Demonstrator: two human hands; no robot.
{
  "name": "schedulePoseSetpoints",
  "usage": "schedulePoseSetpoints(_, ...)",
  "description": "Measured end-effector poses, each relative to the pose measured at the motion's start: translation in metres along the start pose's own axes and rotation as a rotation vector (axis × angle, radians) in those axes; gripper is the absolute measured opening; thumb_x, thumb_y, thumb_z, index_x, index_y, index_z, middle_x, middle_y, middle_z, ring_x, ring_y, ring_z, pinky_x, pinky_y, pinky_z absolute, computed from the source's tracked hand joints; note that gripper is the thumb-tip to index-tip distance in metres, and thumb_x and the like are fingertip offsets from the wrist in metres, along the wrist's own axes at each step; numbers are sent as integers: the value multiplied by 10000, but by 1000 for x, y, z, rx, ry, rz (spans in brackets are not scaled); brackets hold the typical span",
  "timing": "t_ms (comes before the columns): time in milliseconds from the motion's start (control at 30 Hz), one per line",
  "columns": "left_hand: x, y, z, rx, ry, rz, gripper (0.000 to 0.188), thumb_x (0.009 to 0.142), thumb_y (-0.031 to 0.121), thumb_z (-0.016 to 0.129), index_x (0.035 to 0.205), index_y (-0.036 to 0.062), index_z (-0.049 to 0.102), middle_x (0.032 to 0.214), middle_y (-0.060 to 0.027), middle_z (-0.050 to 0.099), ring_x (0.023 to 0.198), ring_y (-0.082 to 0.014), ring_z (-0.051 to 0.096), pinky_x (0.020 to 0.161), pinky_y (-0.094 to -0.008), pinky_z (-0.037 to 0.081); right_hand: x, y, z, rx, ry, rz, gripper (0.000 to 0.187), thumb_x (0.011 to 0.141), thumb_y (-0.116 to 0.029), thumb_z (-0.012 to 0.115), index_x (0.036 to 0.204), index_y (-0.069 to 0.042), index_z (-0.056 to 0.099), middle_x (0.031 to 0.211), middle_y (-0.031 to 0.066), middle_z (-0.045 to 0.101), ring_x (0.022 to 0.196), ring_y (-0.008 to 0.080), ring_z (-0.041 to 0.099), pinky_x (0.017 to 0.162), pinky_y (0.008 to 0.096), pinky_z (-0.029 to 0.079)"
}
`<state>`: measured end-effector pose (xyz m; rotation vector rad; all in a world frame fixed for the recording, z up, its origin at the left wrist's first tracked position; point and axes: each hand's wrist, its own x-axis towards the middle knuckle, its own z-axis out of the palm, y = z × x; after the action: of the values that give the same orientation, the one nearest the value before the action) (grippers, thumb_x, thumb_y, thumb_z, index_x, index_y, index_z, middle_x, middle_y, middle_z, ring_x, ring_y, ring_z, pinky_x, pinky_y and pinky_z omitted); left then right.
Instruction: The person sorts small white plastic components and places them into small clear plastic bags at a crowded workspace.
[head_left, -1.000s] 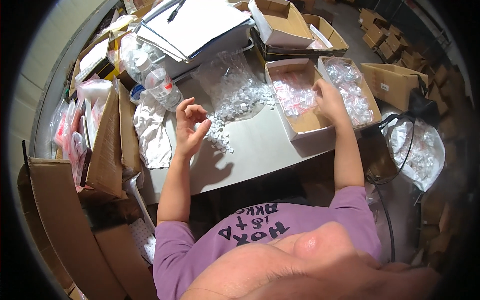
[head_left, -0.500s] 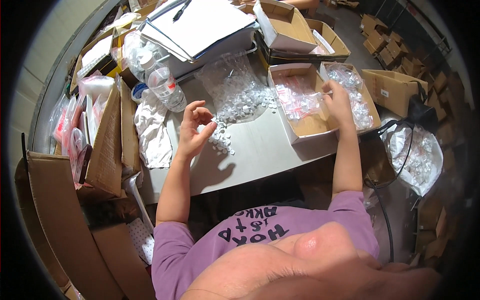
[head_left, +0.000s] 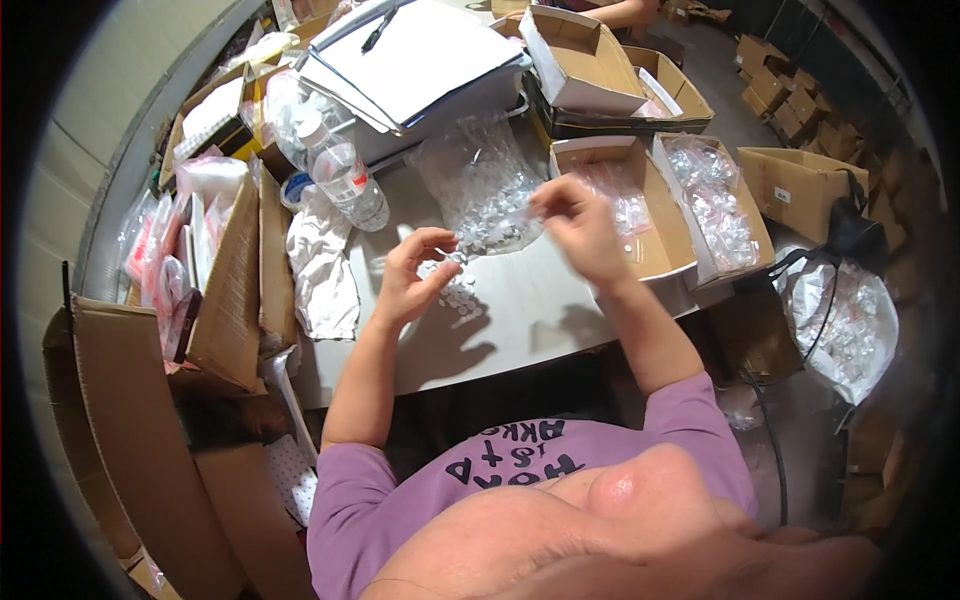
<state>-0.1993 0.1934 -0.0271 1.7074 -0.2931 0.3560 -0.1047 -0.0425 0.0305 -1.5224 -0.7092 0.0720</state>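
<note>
Right hand (head_left: 583,232) moved leftward, red-labelled bottle (head_left: 349,187), black lettering (head_left: 520,457) across purple shirt (head_left: 345,500)

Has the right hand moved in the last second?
Yes: the right hand has moved left, from over the box toward the clear bag.

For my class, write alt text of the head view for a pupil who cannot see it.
A person's left hand and blurred right hand hover above a pale grey table, near a clear plastic bag of small white pieces. At right, two open brown-lined cardboard boxes hold clear plastic packets; at left stands a clear plastic bottle.
</note>
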Motion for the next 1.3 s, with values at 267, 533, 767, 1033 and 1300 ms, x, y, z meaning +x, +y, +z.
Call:
schedulePoseSetpoints(267,2,2,4,-191,356,-20,120,890,29,608,999,-16,632,878,-59,638,747,-102,598,653,-218,480,7,34,66,258,-152,138,118,772,89,514,851,16,564,866,48,597,772,81,569,683,232,475)
schedulePoseSetpoints(533,4,-3,-7,10,489,-11,221,906,60,597,1114,-5,636,782,-10,604,672,-73,566,572,-207,424,-10,34,61,-667,-657,-259,435,733,-203,696,1146,-118,588,1224,148,516,1106,341,503,920,425,453)
schedulePoseSetpoints(767,1,-3,-7,-51,518,-147,168,899,66,613,1037,-21,650,791,-30,630,720,-82,608,618,-207,465,-18,34,70,-758,-707,-187,411,727,-151,703,1124,-143,593,1124,107,553,1029,318,531,850,414,482)
schedulePoseSetpoints(1033,5,2,-9,-162,461,-207,116,874,48,637,949,-37,663,745,-10,606,629,-69,537,613,-204,458,-19,57,75,-743,-471,-278,148,744,-90,600,891,-82,615,915,93,589,882,286,586,723,388,516)
schedulePoseSetpoints(1300,2,4,-14,-166,444,-208,169,873,105,661,742,44,574,660,4,566,581,-54,496,535,-209,424,-19,57,78,-731,-425,-260,105,724,-73,599,829,-71,611,848,105,589,826,299,600,685,399,509)
